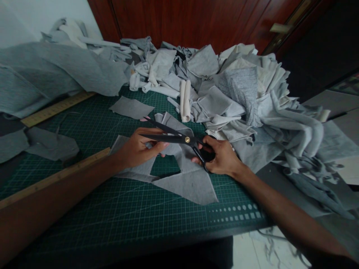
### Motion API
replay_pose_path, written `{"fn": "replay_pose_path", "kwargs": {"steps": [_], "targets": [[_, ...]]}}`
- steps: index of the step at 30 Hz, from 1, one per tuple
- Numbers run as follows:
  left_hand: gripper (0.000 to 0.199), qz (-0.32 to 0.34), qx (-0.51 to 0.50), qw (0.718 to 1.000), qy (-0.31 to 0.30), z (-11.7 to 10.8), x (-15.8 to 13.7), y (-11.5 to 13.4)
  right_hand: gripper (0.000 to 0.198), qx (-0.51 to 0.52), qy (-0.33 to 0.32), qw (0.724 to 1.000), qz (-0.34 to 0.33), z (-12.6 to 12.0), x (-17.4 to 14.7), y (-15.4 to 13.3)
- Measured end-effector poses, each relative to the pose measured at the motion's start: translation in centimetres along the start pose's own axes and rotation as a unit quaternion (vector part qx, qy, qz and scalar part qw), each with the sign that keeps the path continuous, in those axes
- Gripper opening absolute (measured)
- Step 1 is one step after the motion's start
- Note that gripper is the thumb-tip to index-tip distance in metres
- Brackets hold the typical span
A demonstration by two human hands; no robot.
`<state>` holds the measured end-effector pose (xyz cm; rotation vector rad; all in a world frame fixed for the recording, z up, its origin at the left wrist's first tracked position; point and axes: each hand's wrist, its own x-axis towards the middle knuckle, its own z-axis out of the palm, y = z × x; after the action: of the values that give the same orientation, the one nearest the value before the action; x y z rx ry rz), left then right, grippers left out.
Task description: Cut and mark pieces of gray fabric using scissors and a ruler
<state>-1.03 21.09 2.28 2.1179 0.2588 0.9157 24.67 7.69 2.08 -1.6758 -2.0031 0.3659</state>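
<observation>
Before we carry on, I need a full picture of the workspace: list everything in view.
Scissors: one, black, blades apart, in the right hand
Cut fabric pieces: several, grey, overlapping beneath the hands
Cutting mat: one, green, on the work surface
Rulers: two, yellow-brown, left
Large cloth: one, grey, upper left
Loose scraps: several, grey, left and centre
Fabric heap: uncountable, grey and cream, back and right
Door: one, red-brown, behind
Door handle: one, brass-coloured, upper right
Floor: pale, lower right
Left hand: one, at the blades
Right hand: one, gripping the handles
</observation>
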Motion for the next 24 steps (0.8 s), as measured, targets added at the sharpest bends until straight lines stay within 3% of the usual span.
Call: {"fn": "replay_pose_path", "kwargs": {"steps": [9, 13, 24], "targets": [[0.028, 0.050, 0.110, 0.993, 0.005, -0.60, 0.24, 0.30, 0.039, 0.011, 0.005, 1.000, 0.013, -0.10, -0.06, 0.25], [0.021, 0.076, 0.124, 0.989, 0.012, -0.74, 0.30, 0.29, 0.039, 0.010, 0.010, 1.000, 0.008, -0.07, -0.08, 0.44], [0.014, 0.042, 0.144, 0.989, 0.006, -0.53, 0.23, 0.02, 0.042, 0.020, 0.012, 1.000, 0.013, -0.09, -0.12, 0.41]]}}
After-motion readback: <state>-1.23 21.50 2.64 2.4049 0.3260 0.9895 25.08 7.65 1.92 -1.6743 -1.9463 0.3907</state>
